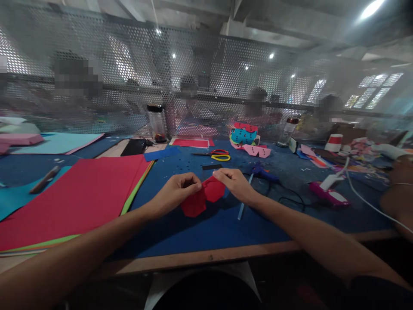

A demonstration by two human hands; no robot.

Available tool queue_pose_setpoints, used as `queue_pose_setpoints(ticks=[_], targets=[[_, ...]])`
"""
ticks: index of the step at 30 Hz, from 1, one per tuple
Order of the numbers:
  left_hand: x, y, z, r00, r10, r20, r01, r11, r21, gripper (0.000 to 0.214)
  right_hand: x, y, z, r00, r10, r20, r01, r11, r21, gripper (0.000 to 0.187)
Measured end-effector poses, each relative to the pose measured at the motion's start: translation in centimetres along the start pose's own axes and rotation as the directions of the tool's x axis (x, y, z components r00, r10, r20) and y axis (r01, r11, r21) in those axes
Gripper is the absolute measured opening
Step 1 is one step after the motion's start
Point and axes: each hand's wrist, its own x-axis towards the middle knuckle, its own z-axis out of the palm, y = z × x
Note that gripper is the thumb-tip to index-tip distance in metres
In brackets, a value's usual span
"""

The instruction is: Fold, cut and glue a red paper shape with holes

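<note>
Between my two hands I hold a red paper piece [214, 189] with two angular lobes, just above the blue tabletop. My left hand [180, 189] pinches it near its middle, thumb and fingers pressed together. Its right end is gripped by my right hand [235, 183], thumb and fingers closed on the upper edge. A blue glue gun [263, 172] lies beside my right hand, with a clear glue stick [241, 211] close to that wrist. Beyond the hands rest scissors [221, 156] with red and yellow handles and a small black strip [212, 167].
At left lies a stack of coloured sheets [93, 185], red on top, with a knife [45, 179] on blue paper. Glass jars [156, 122], pink cut-outs [257, 150] and a magenta power strip [329, 193] with a white cord surround the work area. Another person's arm [400, 189] is at right.
</note>
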Motion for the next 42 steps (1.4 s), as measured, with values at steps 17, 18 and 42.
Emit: queue_pose_setpoints(ticks=[17,18,42], targets=[[-0.2,0.37,-0.11,1.0,-0.026,-0.005,0.025,0.998,-0.06,0.029,-0.26,-0.18,0.05,0.999,0.036,-0.023,-0.034,0.998,0.058,0.056],[-0.18,0.37,-0.12,1.0,-0.027,-0.012,0.027,0.998,-0.06,0.03,-0.24,-0.1,0.08,0.999,0.038,-0.03,-0.036,0.998,0.053,0.057],[-0.34,0.47,0.05,1.0,0.022,0.0,-0.022,0.998,0.06,0.028,-0.24,-0.01,0.3,1.0,0.011,0.022,-0.011,1.0,0.018,0.037]])
